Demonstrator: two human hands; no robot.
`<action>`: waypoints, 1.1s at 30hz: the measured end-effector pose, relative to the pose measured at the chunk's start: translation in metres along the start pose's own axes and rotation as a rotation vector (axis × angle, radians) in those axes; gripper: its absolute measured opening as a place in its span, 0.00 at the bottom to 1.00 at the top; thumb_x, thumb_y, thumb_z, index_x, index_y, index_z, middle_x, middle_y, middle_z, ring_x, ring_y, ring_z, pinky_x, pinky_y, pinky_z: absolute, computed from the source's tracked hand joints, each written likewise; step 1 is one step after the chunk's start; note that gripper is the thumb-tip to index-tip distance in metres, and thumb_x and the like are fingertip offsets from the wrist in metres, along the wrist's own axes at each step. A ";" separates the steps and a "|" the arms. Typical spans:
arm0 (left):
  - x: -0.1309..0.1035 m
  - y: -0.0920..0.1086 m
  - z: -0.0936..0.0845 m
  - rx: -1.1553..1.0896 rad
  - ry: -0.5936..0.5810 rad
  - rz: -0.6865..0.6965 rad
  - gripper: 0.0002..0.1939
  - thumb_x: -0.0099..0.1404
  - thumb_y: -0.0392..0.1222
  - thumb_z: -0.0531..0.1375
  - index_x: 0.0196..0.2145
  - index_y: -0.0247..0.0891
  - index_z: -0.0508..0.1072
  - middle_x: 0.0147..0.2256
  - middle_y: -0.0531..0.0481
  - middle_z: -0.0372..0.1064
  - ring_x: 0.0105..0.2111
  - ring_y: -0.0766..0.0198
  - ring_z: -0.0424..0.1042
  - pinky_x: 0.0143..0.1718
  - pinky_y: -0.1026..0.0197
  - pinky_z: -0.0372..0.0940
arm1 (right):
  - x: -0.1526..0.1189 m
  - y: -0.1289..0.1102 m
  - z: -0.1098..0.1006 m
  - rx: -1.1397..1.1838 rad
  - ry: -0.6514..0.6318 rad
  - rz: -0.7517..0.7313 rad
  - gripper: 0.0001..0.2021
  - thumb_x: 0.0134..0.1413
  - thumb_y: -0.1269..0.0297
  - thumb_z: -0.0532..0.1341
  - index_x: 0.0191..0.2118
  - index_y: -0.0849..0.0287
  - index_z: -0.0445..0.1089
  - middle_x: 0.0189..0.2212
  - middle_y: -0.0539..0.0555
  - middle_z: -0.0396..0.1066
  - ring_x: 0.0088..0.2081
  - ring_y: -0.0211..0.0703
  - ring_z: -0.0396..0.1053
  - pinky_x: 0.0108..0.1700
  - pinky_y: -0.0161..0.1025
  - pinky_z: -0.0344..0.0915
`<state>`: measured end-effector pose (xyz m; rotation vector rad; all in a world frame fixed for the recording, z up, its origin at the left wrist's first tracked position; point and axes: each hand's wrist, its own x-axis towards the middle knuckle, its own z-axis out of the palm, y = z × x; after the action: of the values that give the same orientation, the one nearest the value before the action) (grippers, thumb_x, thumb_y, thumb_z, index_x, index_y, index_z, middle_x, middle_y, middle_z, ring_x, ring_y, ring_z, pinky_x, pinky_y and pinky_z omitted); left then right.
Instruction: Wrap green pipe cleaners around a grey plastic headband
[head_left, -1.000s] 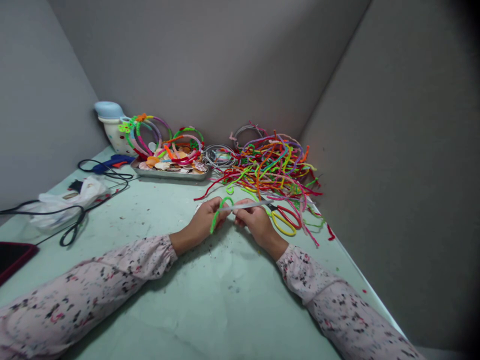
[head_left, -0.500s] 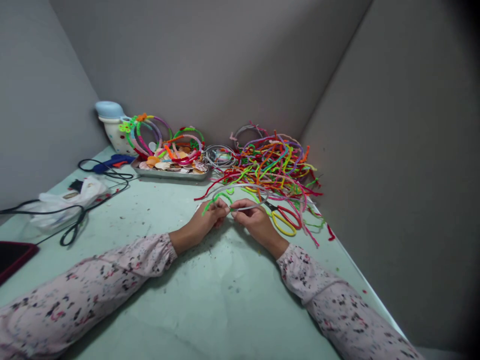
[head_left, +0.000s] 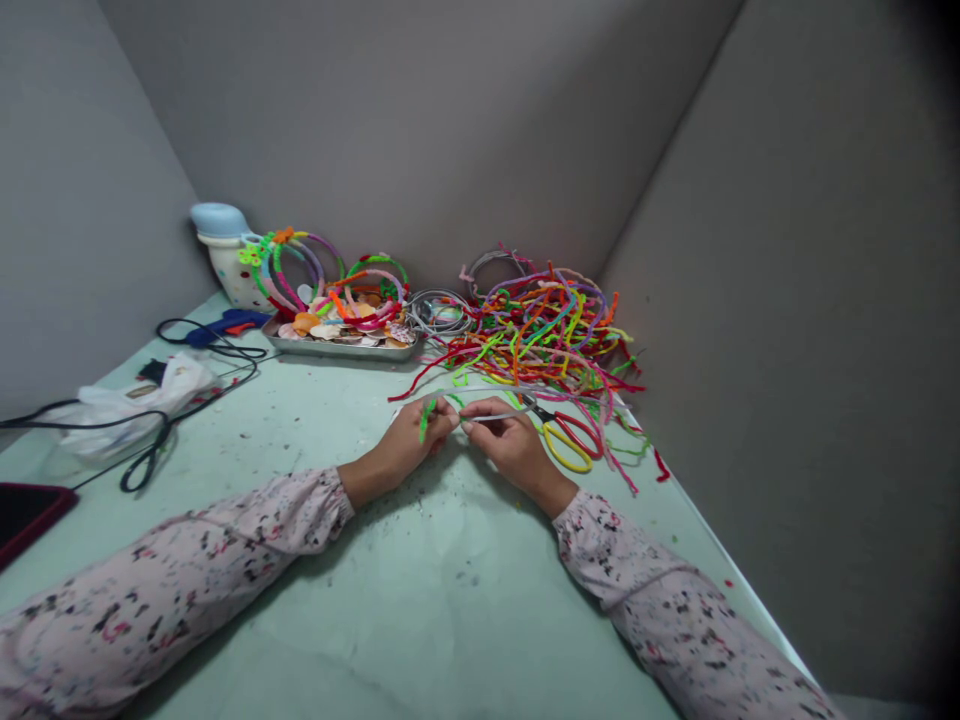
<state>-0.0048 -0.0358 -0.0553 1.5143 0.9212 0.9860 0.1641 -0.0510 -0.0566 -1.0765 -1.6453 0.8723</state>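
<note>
Above the pale green table (head_left: 450,600), my left hand (head_left: 412,438) pinches a bright green fuzzy stem (head_left: 427,418), whose loose part sticks up over the fingers. My right hand (head_left: 504,437) is closed on a thin grey hoop (head_left: 499,414), with its fingertips almost against those of the left. The green stem meets the hoop between the two hands; the exact contact is too small to make out. Scissors (head_left: 568,442) with red and yellow handles lie just right of my right hand.
Tangled coloured stems (head_left: 555,325) lie at the back right. A metal tray (head_left: 341,349) holds shells and decorated hoops, beside a white cup (head_left: 229,265). Cables (head_left: 161,445), a plastic bag (head_left: 139,405), a blue tool (head_left: 225,325) and a dark red-edged device (head_left: 30,520) occupy the left.
The grey hoop has tilted, so its far side looks lower and flatter. The loose green part has swung from an arch to a more upright bunch. Both hands stay nearly in place.
</note>
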 end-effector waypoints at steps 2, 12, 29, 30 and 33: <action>0.001 -0.001 0.000 0.020 0.013 -0.002 0.11 0.60 0.48 0.58 0.28 0.37 0.65 0.18 0.58 0.56 0.18 0.70 0.54 0.21 0.66 0.49 | 0.000 0.000 0.000 0.001 0.005 -0.016 0.08 0.51 0.61 0.61 0.37 0.57 0.73 0.36 0.54 0.72 0.33 0.40 0.68 0.34 0.36 0.64; 0.000 0.003 0.000 0.099 0.028 0.016 0.12 0.61 0.48 0.58 0.27 0.37 0.64 0.18 0.58 0.56 0.18 0.69 0.55 0.21 0.65 0.50 | -0.001 0.000 0.000 0.012 -0.002 0.050 0.10 0.52 0.60 0.61 0.38 0.56 0.74 0.32 0.53 0.74 0.31 0.42 0.69 0.35 0.39 0.66; 0.000 -0.002 -0.001 0.033 0.020 0.043 0.10 0.59 0.46 0.60 0.30 0.38 0.65 0.20 0.58 0.57 0.19 0.70 0.54 0.21 0.66 0.49 | 0.000 -0.006 -0.002 -0.059 0.002 -0.005 0.09 0.54 0.60 0.60 0.38 0.57 0.72 0.35 0.54 0.72 0.33 0.42 0.68 0.35 0.37 0.65; 0.000 -0.002 -0.001 0.032 0.021 0.047 0.10 0.59 0.46 0.60 0.30 0.38 0.65 0.20 0.58 0.57 0.19 0.70 0.54 0.21 0.67 0.49 | 0.000 -0.006 -0.002 -0.071 0.006 -0.012 0.09 0.54 0.60 0.60 0.38 0.57 0.72 0.35 0.54 0.72 0.33 0.42 0.69 0.36 0.37 0.65; 0.001 -0.002 -0.001 0.036 0.030 0.069 0.10 0.60 0.46 0.59 0.30 0.37 0.65 0.20 0.58 0.58 0.20 0.70 0.55 0.23 0.67 0.51 | 0.000 -0.007 -0.002 -0.109 0.017 -0.043 0.09 0.54 0.60 0.60 0.38 0.57 0.73 0.36 0.54 0.73 0.37 0.43 0.70 0.40 0.37 0.65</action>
<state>-0.0056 -0.0344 -0.0574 1.5749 0.9172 1.0490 0.1641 -0.0535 -0.0503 -1.1154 -1.7115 0.7508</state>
